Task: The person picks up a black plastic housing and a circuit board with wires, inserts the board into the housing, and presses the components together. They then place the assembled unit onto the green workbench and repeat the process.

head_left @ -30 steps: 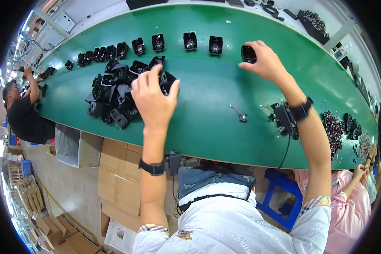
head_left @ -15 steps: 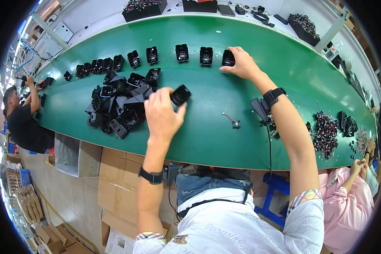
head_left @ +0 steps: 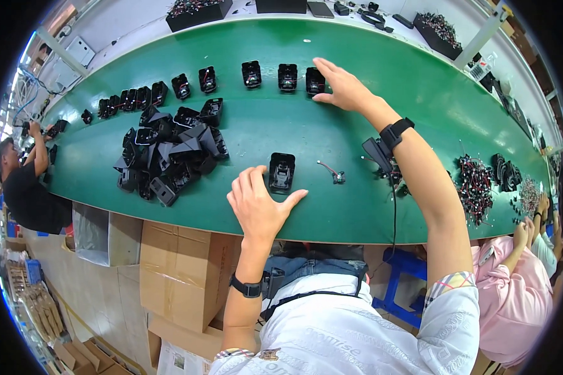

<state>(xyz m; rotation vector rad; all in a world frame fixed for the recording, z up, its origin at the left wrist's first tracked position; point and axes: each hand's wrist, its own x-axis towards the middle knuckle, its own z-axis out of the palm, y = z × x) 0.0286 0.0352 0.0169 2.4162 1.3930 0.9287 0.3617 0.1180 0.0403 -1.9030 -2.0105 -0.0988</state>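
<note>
head view: nearest, the left hand [head_left: 259,203] lies flat on the green desk [head_left: 419,75], grip spread, fingertips just beside a black housing [head_left: 281,172]. a small wired part [head_left: 335,175] sits to its right, a heap of housings [head_left: 169,153] to its left. farther off, the right hand [head_left: 344,87], grip spread, touches the last housing [head_left: 314,80] in a row.

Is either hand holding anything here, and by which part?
Nothing is held. The left hand lies open beside a black housing; the right hand rests open against the row's end housing.
</note>
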